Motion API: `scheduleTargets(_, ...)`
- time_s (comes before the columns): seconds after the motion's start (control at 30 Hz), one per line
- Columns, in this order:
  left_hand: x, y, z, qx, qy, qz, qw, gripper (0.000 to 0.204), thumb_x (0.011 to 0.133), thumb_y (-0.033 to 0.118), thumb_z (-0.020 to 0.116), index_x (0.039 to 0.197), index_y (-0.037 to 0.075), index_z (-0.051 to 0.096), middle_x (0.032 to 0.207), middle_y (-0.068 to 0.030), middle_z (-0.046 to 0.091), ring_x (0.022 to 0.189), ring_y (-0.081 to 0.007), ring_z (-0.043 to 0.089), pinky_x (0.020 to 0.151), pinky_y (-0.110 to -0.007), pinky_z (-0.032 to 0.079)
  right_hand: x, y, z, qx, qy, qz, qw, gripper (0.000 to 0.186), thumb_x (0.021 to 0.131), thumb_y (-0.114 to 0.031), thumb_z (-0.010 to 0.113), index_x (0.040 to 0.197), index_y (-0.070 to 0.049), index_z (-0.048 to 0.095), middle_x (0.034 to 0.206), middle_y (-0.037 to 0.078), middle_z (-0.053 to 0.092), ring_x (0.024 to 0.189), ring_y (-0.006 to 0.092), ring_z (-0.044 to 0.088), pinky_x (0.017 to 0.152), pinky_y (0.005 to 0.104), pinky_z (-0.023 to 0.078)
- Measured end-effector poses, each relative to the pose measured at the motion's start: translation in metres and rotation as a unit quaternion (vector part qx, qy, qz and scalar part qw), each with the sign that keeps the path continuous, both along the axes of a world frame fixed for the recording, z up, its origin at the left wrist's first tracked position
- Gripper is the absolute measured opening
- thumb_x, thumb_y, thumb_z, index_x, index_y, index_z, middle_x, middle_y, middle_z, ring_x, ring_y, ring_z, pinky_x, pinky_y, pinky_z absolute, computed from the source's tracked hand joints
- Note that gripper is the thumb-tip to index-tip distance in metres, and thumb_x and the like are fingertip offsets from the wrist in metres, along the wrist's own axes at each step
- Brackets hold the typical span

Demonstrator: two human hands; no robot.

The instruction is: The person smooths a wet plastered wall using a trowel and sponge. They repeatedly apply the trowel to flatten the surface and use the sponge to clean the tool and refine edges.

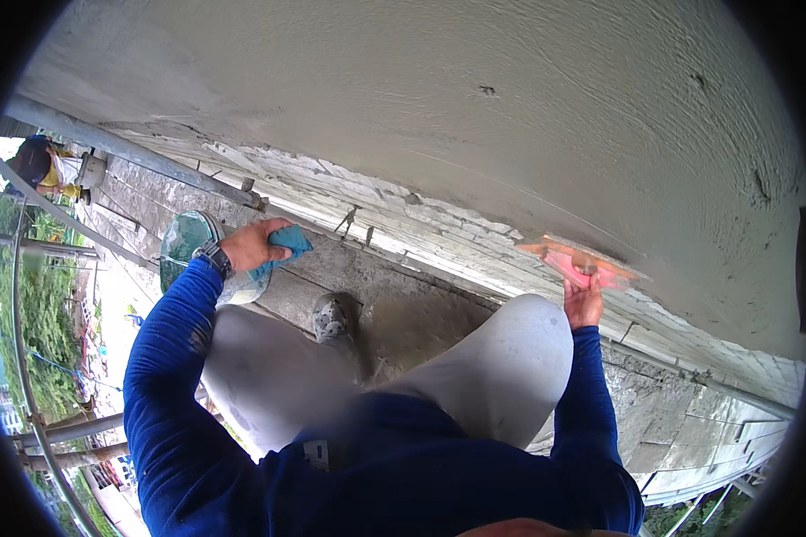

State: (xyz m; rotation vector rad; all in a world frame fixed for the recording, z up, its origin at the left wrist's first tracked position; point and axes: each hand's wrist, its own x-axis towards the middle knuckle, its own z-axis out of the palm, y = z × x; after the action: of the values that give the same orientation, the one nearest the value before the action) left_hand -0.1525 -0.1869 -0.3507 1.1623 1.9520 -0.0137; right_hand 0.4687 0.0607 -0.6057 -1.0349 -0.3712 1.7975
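Note:
My right hand (584, 304) grips a pink and orange plastering float (569, 265), its face against the lower edge of the grey wet plaster (475, 125) on the wall. Below that edge runs a strip of bare, light blockwork (358, 201). Over on the left, my left hand (244, 247) is closed round a blue piece that looks like a sponge (288, 240). It is held above the boards, beside a round green-blue bucket (175, 251). My left forearm hides part of that bucket.
Scaffold boards (287, 295) run along the wall's foot, with a metal pipe (134, 152) at the upper left. A person (58, 172) is at the far left end. Scaffold poles (20, 331) stand at the open left side, trees beyond. My shoe (331, 318) rests on the boards.

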Motion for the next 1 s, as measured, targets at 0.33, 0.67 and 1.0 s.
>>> scheduleTargets(0.33, -0.118, 0.015, -0.121, 0.11, -0.074, 0.039, 0.99, 0.064, 0.088, 0.03, 0.078, 0.141, 0.003, 0.054, 0.124, -0.0186, 0.068, 0.114, -0.0255, 0.064, 0.1, -0.035, 0.049, -0.007, -0.042, 0.152, 0.196, -0.058, -0.091, 0.975, 0.035, 0.105, -0.033, 0.057, 0.129, -0.008, 0.058, 0.123, 0.013, 0.069, 0.117, 0.0263, 0.066, 0.105, 0.0399, 0.052)
scheduleTargets(0.67, -0.158, -0.016, -0.229, 0.155, -0.171, -0.012, 0.973, 0.042, 0.091, 0.028, 0.075, 0.124, 0.005, 0.062, 0.103, -0.0075, 0.072, 0.092, -0.0184, 0.067, 0.082, -0.035, 0.054, -0.172, -0.078, 0.224, 0.238, -0.176, -0.078, 0.952, 0.013, 0.098, -0.01, 0.064, 0.111, -0.006, 0.066, 0.098, 0.008, 0.075, 0.093, 0.0168, 0.071, 0.082, 0.0335, 0.057)
scheduleTargets(1.0, -0.167, 0.037, -0.241, 0.127, -0.222, 0.088, 0.963, 0.03, 0.093, 0.011, 0.07, 0.121, 0.003, 0.061, 0.096, -0.005, 0.07, 0.083, -0.0161, 0.065, 0.077, -0.032, 0.054, -0.174, -0.109, 0.232, 0.342, -0.315, 0.09, 0.881, 0.014, 0.097, -0.008, 0.065, 0.11, -0.002, 0.063, 0.095, 0.007, 0.074, 0.091, 0.0183, 0.071, 0.086, 0.0332, 0.056)
